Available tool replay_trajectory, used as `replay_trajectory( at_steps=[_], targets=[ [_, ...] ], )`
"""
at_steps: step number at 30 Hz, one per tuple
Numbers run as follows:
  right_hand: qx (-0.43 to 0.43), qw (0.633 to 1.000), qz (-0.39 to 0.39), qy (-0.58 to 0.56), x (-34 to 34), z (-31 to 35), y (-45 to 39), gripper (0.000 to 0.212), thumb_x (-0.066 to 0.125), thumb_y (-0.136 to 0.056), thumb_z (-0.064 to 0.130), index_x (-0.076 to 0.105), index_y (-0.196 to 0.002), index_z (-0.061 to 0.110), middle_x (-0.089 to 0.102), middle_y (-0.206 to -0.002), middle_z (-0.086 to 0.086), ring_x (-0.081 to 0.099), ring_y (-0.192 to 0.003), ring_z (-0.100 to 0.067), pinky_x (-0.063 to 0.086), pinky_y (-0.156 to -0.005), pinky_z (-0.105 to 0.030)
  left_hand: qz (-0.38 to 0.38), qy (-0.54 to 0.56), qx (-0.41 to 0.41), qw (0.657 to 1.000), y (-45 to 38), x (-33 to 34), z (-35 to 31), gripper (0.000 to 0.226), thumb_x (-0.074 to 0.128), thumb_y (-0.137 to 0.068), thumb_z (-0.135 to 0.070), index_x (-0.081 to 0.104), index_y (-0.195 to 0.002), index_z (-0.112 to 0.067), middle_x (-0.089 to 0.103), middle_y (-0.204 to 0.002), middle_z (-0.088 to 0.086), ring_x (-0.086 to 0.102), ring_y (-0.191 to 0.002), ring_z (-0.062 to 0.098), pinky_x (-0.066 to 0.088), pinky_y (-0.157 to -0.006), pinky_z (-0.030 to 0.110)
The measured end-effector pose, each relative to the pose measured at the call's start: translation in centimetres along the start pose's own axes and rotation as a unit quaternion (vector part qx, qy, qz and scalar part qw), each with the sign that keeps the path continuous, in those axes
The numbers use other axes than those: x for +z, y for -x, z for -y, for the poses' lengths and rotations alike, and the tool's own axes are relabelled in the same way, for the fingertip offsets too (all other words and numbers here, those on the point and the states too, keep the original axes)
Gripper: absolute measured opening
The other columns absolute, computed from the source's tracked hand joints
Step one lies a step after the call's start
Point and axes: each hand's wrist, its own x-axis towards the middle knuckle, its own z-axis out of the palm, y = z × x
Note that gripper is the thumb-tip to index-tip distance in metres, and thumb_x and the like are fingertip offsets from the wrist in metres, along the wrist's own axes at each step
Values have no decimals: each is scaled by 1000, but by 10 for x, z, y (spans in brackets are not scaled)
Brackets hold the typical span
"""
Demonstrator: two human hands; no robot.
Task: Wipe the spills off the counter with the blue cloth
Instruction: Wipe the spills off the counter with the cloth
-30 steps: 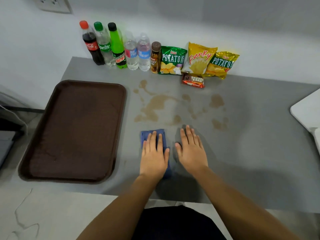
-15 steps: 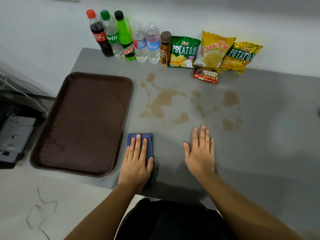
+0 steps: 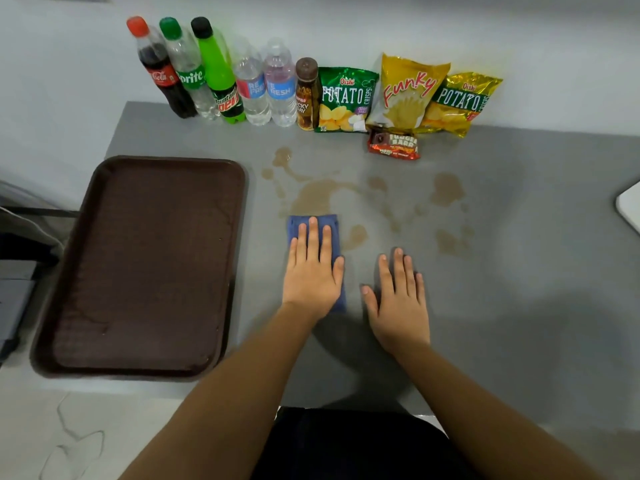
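The folded blue cloth lies on the grey counter, its far edge touching the big brown spill. My left hand presses flat on the cloth, fingers stretched forward, and covers most of it. A small brown patch sits just right of the cloth. More brown blotches spread to the right. My right hand rests flat and empty on the counter beside the left one.
A dark brown tray fills the counter's left side. Several bottles, snack bags and a fudge bar line the back wall. A white object pokes in at the right edge.
My left hand has slid the cloth forward and away from the tray, up to the near edge of the big spill. The right hand stays flat on the counter.
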Motion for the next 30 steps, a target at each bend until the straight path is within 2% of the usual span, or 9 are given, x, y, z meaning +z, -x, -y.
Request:
replay_trajectory(
  at_steps=[2, 6, 11, 15, 17, 19, 22, 27, 30],
  targets=[
    [3, 1000, -2, -10, 0, 0, 0, 75, 21, -102, 59, 8, -165, 21, -2, -173, -6, -4, -160, -25, 5, -130, -46, 8, 1, 21, 1000, 11, 2, -3, 71, 12, -108, -51, -4, -165, -12, -12, -172, 16, -11, -160, 33, 0, -131, 48],
    [-1, 1000, -16, -10, 0, 0, 1, 74, 25, -102, 57, 11, -165, 20, 1, -173, -7, -1, -160, -26, 8, -129, -47, -16, -12, 54, 998, 51, 8, 6, 71, 22, -109, -48, 11, -165, -7, 5, -172, 21, 4, -160, 36, 9, -130, 49],
    [-1, 1000, -23, -12, 4, -2, 2, 73, 27, -104, 56, 10, -165, 20, 1, -173, -8, 0, -160, -26, 10, -129, -48, -20, -21, 16, 999, 71, 8, 43, 73, 28, -107, -46, 11, -165, -4, 2, -171, 27, 5, -160, 41, 16, -129, 52],
    [0, 1000, -24, -19, 5, -4, 1, 73, 29, -104, 56, 10, -165, 21, 0, -174, -5, -2, -160, -24, 10, -129, -47, -43, -18, -22, 999, 42, -2, 50, 72, 34, -105, -41, 21, -163, 0, 13, -168, 31, 16, -157, 48, 22, -127, 56],
    [1, 999, -27, -18, 6, -3, 2, 72, 30, -104, 55, 11, -165, 21, 2, -174, -5, 0, -160, -24, 10, -129, -47, -52, -11, -29, 998, 16, -10, 55, 70, 38, -105, -38, 23, -163, -1, 15, -168, 32, 17, -156, 49, 21, -127, 56],
    [3, 1000, -24, -17, 6, -2, 2, 72, 29, -105, 56, 11, -165, 21, 1, -174, -5, -2, -160, -24, 10, -129, -47, -46, 2, -32, 998, -14, -19, 56, 71, 41, -106, -37, 19, -164, -3, 9, -169, 30, 10, -158, 46, 13, -129, 54],
    [5, 1000, -6, -20, 4, -1, 2, 73, 25, -105, 58, 4, -165, 24, -5, -174, -3, -10, -160, -21, 7, -130, -46, -21, 4, -40, 999, -55, -25, 38, 72, 31, -108, -42, 4, -166, -9, -6, -172, 25, -4, -160, 40, 2, -131, 49],
    [7, 1000, -4, -12, 2, -2, 1, 73, 28, -105, 57, 4, -165, 23, -7, -173, -3, -10, -160, -20, 6, -130, -44, 3, -16, 62, 998, -61, -12, -12, 72, 18, -108, -48, -5, -166, -13, -13, -172, 20, -10, -161, 33, -4, -131, 44],
    [6, 1000, -2, -11, 2, -3, 0, 74, 29, -105, 58, 4, -165, 23, -7, -173, -3, -9, -160, -19, 6, -130, -44, -1, -1, 104, 995, -37, -3, -13, 72, 20, -107, -51, 2, -167, -14, -7, -173, 17, -6, -161, 30, -1, -131, 42]
  ],
)
